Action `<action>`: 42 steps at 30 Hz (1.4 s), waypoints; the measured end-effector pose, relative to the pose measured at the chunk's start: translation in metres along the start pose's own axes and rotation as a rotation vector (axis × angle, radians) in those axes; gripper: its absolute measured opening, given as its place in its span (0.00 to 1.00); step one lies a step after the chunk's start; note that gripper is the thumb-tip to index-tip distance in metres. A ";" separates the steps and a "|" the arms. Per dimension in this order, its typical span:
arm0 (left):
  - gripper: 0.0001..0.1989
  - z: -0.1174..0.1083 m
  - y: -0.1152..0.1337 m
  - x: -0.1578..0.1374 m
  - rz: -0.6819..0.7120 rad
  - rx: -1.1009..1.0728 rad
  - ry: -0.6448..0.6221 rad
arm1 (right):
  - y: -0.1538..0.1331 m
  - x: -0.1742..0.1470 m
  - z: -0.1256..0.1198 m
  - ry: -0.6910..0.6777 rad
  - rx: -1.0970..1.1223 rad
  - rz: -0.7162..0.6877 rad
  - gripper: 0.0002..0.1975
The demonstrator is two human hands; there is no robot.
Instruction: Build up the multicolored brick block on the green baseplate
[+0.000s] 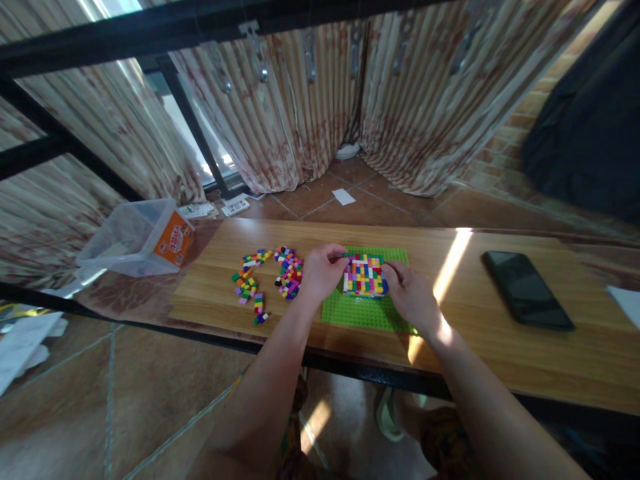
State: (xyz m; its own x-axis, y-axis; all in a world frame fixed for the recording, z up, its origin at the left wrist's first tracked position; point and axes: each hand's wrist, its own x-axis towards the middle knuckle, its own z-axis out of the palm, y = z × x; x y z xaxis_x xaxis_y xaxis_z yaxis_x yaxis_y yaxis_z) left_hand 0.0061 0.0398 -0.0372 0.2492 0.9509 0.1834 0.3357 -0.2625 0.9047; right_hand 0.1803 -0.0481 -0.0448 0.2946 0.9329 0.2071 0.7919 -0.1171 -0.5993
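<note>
A block built of many-coloured toy bricks point(365, 275) stands on a green studded baseplate point(367, 317) in the middle of the table. My left hand point(324, 269) is closed at the block's far left corner, thumb and forefinger pressed together there. On the block's right side, my right hand point(409, 293) has its fingers curled against the edge. The two hands hold the block between them. Whether a single loose brick sits in either set of fingertips is too small to tell.
Left of the baseplate lie a loose brick pile point(289, 273) and scattered bricks point(246, 285). A clear plastic bin point(133, 233) with an orange label stands past the table's left end. A black phone point(527, 290) rests on the wooden table point(460, 320) at right.
</note>
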 end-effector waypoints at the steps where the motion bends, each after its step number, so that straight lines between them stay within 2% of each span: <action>1: 0.05 0.001 0.000 0.000 -0.009 -0.007 -0.002 | 0.000 0.000 0.000 0.000 -0.003 0.004 0.25; 9: 0.03 0.006 -0.001 0.004 -0.103 -0.022 0.017 | -0.002 0.000 -0.002 -0.016 0.013 0.014 0.25; 20: 0.03 0.015 -0.007 0.007 -0.162 -0.102 0.072 | -0.002 -0.002 0.001 -0.003 -0.012 0.024 0.25; 28: 0.03 0.017 -0.009 0.003 -0.132 -0.096 0.098 | -0.003 -0.002 0.001 0.005 -0.004 0.033 0.24; 33: 0.07 0.006 -0.010 0.004 -0.101 -0.094 0.071 | -0.003 -0.002 0.000 -0.008 0.006 0.030 0.23; 37: 0.10 -0.006 -0.003 0.002 -0.097 0.032 0.015 | -0.003 -0.002 -0.001 -0.014 0.018 0.024 0.24; 42: 0.11 -0.009 0.003 -0.004 -0.076 0.094 -0.045 | -0.004 -0.002 -0.001 -0.010 0.025 0.018 0.24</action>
State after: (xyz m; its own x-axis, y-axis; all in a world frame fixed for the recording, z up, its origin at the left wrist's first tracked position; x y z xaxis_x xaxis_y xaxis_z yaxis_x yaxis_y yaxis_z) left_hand -0.0015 0.0368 -0.0317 0.2594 0.9609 0.0964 0.4384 -0.2061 0.8748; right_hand 0.1776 -0.0500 -0.0419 0.3034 0.9340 0.1886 0.7731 -0.1257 -0.6217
